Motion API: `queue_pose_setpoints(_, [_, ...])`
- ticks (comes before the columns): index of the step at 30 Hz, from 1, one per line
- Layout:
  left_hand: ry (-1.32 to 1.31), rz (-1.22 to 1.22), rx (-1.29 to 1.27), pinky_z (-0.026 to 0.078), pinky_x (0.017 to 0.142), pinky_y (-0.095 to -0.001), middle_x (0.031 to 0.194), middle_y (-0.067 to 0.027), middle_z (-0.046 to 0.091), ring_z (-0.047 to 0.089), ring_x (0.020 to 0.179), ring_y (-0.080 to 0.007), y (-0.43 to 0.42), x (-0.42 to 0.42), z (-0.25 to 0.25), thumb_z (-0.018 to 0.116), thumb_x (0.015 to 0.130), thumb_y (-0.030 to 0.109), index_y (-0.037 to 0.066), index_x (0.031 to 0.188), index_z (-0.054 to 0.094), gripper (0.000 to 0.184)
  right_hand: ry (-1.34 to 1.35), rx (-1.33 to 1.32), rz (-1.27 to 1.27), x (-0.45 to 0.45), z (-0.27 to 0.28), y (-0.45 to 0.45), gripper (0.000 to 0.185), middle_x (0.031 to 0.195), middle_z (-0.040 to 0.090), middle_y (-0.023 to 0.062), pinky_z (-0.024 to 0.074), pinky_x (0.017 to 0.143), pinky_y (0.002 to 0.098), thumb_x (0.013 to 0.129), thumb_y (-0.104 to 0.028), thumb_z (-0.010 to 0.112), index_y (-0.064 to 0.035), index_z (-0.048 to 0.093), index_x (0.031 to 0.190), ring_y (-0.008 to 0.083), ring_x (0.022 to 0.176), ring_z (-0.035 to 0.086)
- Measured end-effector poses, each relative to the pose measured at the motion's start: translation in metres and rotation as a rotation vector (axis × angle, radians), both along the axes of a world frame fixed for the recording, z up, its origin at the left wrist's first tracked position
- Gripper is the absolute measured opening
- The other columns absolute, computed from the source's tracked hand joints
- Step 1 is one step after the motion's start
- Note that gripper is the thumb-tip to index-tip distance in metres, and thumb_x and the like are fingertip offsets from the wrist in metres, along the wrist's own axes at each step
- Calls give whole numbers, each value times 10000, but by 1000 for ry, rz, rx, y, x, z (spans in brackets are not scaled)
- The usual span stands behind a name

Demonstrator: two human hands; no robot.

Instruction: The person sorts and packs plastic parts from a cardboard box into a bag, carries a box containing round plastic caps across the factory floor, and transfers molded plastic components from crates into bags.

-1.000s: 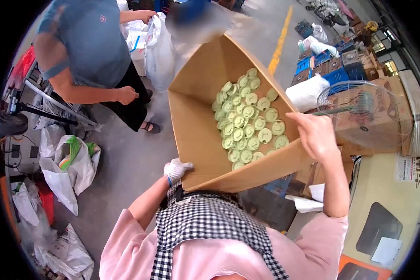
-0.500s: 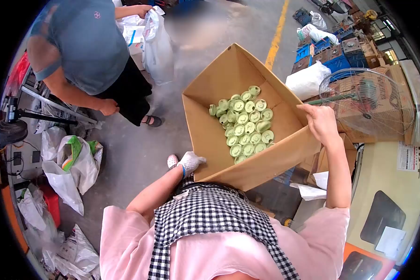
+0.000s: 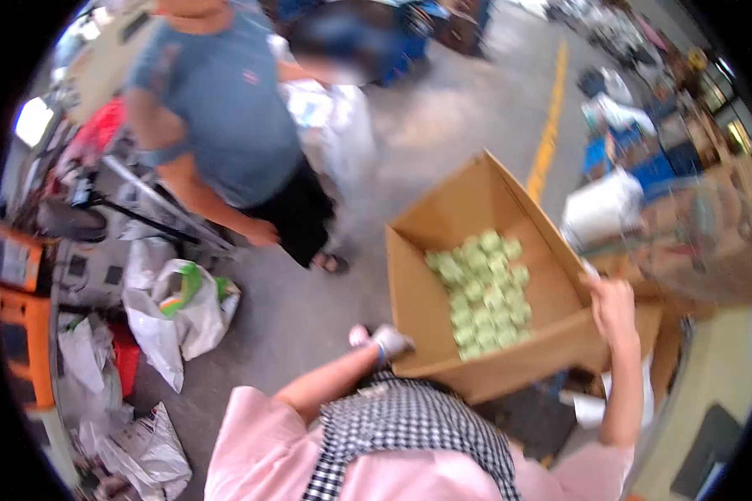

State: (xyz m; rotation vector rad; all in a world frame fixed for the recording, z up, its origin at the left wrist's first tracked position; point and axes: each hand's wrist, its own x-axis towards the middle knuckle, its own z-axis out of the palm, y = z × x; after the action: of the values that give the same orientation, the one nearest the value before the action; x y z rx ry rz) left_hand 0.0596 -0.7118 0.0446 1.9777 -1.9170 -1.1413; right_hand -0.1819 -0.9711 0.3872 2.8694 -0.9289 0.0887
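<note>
An open cardboard box (image 3: 455, 209) is tilted in front of my apron, its opening facing up toward me. Inside lie several small, round, pale green cup-like parts (image 3: 489, 296), bunched in rows; blur hides their detail. My left hand (image 3: 390, 342), in a whitish glove, is closed on the box's near left corner. At the right rim, my bare right hand (image 3: 612, 307) grips the cardboard edge with bent fingers.
A person in a blue-grey shirt (image 3: 226, 108) stands ahead left, one hand by a white plastic bag (image 3: 348, 134). White bags (image 3: 200, 321) lie on the left floor. A fan (image 3: 693, 238), a white sack (image 3: 602, 207) and blue crates (image 3: 656, 175) stand at right.
The view has swung left and blurred, so the box, both hands and the co-worker appear farther right and lower. Both hands keep hold of the box.
</note>
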Motion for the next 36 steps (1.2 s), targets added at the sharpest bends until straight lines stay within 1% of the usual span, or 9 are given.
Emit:
queue_pose_setpoints(2, [50, 52, 46, 507, 733, -356, 930, -117, 676, 640, 822, -287, -3, 1, -2, 601, 799, 367, 106, 937, 686, 307, -10, 30, -31, 9, 5, 0, 248, 817, 646, 181, 466, 711, 453, 742, 3, 523, -72, 694, 907, 358, 768, 612])
queue_pose_setpoints(4, [152, 202, 163, 508, 753, -361, 957, -134, 674, 645, 839, -283, -7, -3, -34, 634, 763, 341, 71, 960, 680, 338, -63, 38, 5, 21, 12, 4, 244, 789, 641, 194, 473, 709, 446, 729, 15, 525, -62, 699, 882, 360, 747, 619])
queue_pose_setpoints(6, [439, 641, 401, 507, 753, -368, 941, -159, 675, 649, 852, -273, -7, 1, 11, 671, 716, 345, 28, 958, 673, 399, -86, 47, 2, 25, 12, 5, 241, 777, 638, 200, 475, 702, 444, 727, 17, 525, -54, 699, 877, 361, 736, 618])
queue_pose_setpoints(7, [451, 678, 309, 496, 656, -372, 825, -177, 671, 635, 725, -268, -5, 0, 4, 681, 708, 329, 19, 927, 676, 379, -89, 67, -30, 26, 13, 4, 238, 765, 635, 205, 478, 695, 442, 725, 20, 525, -46, 699, 872, 361, 725, 618])
queue_pose_setpoints(11, [466, 586, 312, 496, 662, -373, 817, -173, 670, 636, 729, -257, -5, 2, 7, 691, 691, 366, -17, 921, 668, 447, -143, 75, 11, 27, 11, 6, 242, 757, 632, 212, 480, 692, 436, 720, 29, 527, -34, 696, 882, 359, 723, 619])
queue_pose_setpoints(13, [402, 660, 377, 505, 757, -363, 937, -181, 669, 647, 869, -276, -10, -1, 3, 690, 674, 390, 4, 948, 672, 474, -106, 76, -27, 27, 9, 3, 248, 763, 632, 213, 481, 696, 434, 712, 38, 531, -26, 695, 886, 362, 726, 618])
queue_pose_setpoints(19, [420, 606, 358, 507, 751, -363, 914, -182, 670, 648, 858, -287, -8, 4, 20, 680, 680, 397, 2, 938, 671, 471, -153, 93, -13, 29, 9, 3, 257, 797, 638, 217, 481, 702, 433, 708, 44, 527, -22, 696, 890, 360, 738, 621])
queue_pose_setpoints(29, [369, 628, 330, 510, 738, -362, 913, -175, 673, 650, 839, -289, -8, -5, -29, 688, 675, 404, 7, 949, 671, 483, -120, 53, -10, 27, 8, 6, 265, 784, 638, 211, 483, 694, 434, 693, 48, 537, -24, 699, 890, 363, 726, 621])
queue_pose_setpoints(36, [406, 616, 329, 498, 770, -350, 945, -159, 674, 642, 869, -259, -5, -2, 3, 690, 705, 375, 16, 982, 668, 454, -152, 48, -14, 24, 7, 9, 250, 769, 634, 209, 486, 681, 431, 704, 32, 535, -33, 700, 880, 359, 717, 620])
